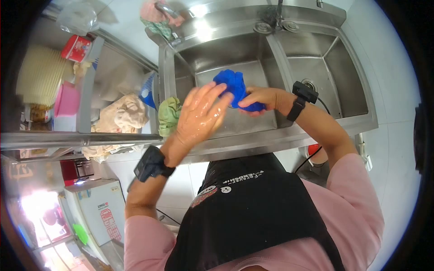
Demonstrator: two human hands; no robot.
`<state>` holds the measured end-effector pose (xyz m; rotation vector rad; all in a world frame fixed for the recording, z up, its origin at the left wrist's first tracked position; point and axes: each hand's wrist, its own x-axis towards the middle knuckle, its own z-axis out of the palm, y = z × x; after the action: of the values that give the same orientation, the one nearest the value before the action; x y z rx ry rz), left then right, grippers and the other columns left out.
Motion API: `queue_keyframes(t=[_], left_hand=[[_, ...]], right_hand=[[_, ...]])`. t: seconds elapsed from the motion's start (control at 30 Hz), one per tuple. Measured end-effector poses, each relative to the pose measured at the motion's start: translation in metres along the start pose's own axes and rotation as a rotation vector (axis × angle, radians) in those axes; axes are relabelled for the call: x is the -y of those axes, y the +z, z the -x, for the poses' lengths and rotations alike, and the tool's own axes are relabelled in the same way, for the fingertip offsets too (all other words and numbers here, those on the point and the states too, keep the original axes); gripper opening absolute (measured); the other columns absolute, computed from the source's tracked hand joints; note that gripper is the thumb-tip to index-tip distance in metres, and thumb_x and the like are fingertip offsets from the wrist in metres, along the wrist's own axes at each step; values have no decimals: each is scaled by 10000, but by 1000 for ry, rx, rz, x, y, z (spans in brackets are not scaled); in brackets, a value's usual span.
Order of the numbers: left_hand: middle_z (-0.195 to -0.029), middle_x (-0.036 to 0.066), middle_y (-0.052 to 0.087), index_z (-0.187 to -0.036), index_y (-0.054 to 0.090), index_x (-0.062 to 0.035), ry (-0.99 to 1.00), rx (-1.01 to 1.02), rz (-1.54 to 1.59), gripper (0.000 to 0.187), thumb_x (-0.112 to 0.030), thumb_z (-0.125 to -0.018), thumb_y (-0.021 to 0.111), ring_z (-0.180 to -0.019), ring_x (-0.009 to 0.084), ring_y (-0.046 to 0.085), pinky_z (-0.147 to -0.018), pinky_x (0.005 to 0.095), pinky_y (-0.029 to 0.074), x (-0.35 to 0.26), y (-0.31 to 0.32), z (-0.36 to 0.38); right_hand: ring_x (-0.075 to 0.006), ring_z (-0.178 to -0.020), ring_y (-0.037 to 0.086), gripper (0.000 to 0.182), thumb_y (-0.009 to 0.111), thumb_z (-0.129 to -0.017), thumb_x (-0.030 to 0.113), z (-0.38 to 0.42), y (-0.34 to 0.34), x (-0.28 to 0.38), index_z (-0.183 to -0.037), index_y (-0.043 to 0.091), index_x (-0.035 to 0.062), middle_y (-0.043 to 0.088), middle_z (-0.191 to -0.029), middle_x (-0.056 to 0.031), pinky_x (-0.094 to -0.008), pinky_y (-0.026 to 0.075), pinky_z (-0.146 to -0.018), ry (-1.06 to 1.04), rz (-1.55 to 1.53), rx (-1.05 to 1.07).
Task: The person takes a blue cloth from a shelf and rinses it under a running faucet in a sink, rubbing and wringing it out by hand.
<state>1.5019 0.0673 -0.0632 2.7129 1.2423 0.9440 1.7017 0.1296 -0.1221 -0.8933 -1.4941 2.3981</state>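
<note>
A bright blue cloth (233, 85) is bunched up over the left basin of the steel sink (217, 137). My right hand (264, 98) grips its lower end, thumb on top and fingers curled beneath. Wet and shiny, my left hand (201, 113) has its fingers apart, with the fingertips overlapping the cloth's left edge. By the left wrist, a green cloth (169, 115) lies over the sink's left rim.
At the back left, pink and green cloths (159, 20) hang by a faucet. Shelving on the left carries a pink container (68, 98), a red tub (77, 48) and beige cloths (124, 113). The right basin (312, 77) has a drain.
</note>
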Motion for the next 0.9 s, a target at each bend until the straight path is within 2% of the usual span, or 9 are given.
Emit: queue_keyframes(t=[0.07,0.23,0.33,0.37,0.43,0.53,0.67,0.73,0.9], left_hand=[[-990,59,526,-907,543,-150,516,83,-354,263,-164,-647,584,-965,241,469,-848,482,320,12,-4,-10],[-950,50,523,-853,533,-135,592,93,-226,267,-118,-588,563,-908,238,486,-808,474,357,16,2,-25],[-866,82,532,-844,531,-58,317,313,-192,289,-105,-564,585,-777,267,509,-666,340,446,23,16,-12],[-866,82,532,-844,531,-58,322,319,-188,289,-105,-564,585,-777,267,509,-666,340,446,23,20,-12],[-813,106,552,-851,535,-46,12,337,-136,306,-118,-563,607,-739,311,523,-644,360,446,23,33,-5],[-731,136,557,-837,527,-25,-306,407,-13,291,-137,-578,597,-652,352,531,-615,367,442,27,58,1],[-619,118,541,-776,509,-14,-610,393,311,229,-116,-578,561,-540,299,529,-504,350,426,5,69,3],[-609,87,510,-748,494,-13,-1211,245,1160,202,-96,-569,537,-501,222,506,-407,295,370,-6,77,5],[-619,60,443,-774,456,-22,-1375,41,1549,214,-95,-581,510,-490,167,451,-354,233,300,-20,73,-10]], right_hand=[[-93,-390,424,267,610,-680,228,-2,0,1,-802,495,20,486,-616,-51,-185,258,-270,89,-111,227],[-97,-400,422,260,626,-650,227,-5,19,19,-764,507,26,492,-619,-49,-208,285,-296,175,45,426],[-161,-462,499,251,630,-585,230,-12,24,22,-746,540,59,517,-588,-58,-282,394,-395,101,654,49],[-161,-462,499,251,630,-585,230,-15,23,18,-746,540,59,517,-588,-58,-282,394,-395,102,646,45],[-245,-519,556,205,591,-601,191,-19,21,11,-763,549,71,549,-592,-107,-340,422,-415,-302,1354,-215],[-303,-574,561,211,571,-607,111,-19,20,16,-802,494,82,559,-698,-131,-387,426,-451,-324,1621,-359],[-281,-551,556,162,533,-653,141,-19,-2,15,-793,463,97,548,-665,-101,-375,424,-440,-516,1797,-309],[-270,-530,546,195,535,-651,167,-22,-9,11,-818,451,111,531,-643,-70,-371,420,-429,-699,1793,-394],[-259,-538,534,180,542,-641,163,-31,-13,6,-791,451,121,514,-648,-46,-347,411,-430,-763,1652,-641]])
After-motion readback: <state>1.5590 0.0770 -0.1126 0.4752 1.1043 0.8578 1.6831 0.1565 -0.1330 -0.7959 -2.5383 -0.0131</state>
